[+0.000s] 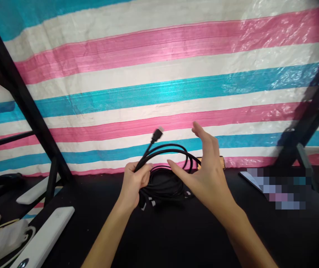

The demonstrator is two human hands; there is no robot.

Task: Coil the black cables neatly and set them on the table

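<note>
My left hand (135, 182) is closed around a black cable (167, 150) just below its plug end (157, 134), which sticks up and to the right. The cable loops over a pile of coiled black cables (163, 186) lying on the black table (176, 230). My right hand (204, 167) hovers open right of the loop, fingers spread and thumb pointing left, touching nothing that I can see.
A pink, white and blue striped tarp (159, 74) hangs behind the table. Black frame bars (16, 89) slant at left and right. White flat pieces (50, 227) and a white object lie at the lower left. A small brown thing (222, 162) sits behind my right hand.
</note>
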